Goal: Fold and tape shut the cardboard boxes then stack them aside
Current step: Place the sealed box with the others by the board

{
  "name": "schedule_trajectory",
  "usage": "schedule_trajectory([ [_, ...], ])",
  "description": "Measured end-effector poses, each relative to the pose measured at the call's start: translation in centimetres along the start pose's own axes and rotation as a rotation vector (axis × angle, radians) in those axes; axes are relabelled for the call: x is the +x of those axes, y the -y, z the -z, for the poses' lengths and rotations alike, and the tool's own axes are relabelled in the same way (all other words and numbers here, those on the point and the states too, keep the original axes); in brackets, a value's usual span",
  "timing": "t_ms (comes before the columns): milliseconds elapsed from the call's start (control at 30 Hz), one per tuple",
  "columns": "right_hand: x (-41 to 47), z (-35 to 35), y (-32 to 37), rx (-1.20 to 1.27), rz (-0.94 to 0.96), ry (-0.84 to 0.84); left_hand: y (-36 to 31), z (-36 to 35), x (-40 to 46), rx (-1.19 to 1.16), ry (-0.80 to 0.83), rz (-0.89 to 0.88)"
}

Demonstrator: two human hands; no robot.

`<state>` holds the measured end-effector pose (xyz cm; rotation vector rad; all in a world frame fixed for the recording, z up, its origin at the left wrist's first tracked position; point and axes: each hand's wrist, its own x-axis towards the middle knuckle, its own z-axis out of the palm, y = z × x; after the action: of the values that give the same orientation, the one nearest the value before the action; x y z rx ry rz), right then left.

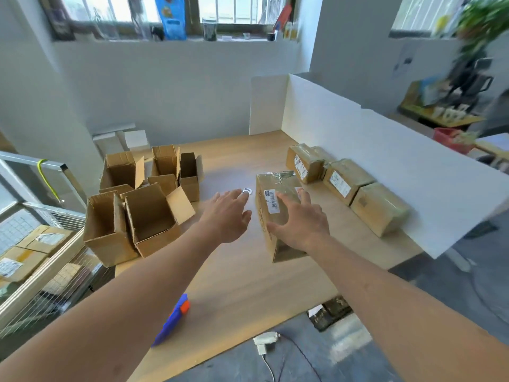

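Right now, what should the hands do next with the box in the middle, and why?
Probably close both hands on the taped box and carry it to the row of taped boxes on the right. It already looks sealed; the right hand lies open on top, and the left hand hovers open beside it.

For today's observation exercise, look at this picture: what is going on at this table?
A person is packing cardboard boxes. Both hands are open: the right hand reaches over a taped box in the middle of the table, and the left hand hovers beside it. Three taped boxes sit in a row along the white board, while the open boxes wait at the left.
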<state>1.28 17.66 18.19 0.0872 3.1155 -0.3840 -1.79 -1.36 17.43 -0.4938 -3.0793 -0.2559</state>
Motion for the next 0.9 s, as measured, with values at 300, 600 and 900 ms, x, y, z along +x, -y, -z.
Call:
schedule_trajectory([
  [300,-0.2,5.2,-11.9,0.008,0.021,-0.029,-12.7,0.7,3.6,-0.013,-0.021,0.024],
  [600,4.2,8.0,-20.9,0.023,-0.004,-0.025,-20.3,-0.1,10.2,-0.016,0.005,0.009],
  [900,15.9,5.5,-25.8,0.035,-0.047,0.018,-20.3,-5.0,23.2,-0.026,0.051,0.002],
])
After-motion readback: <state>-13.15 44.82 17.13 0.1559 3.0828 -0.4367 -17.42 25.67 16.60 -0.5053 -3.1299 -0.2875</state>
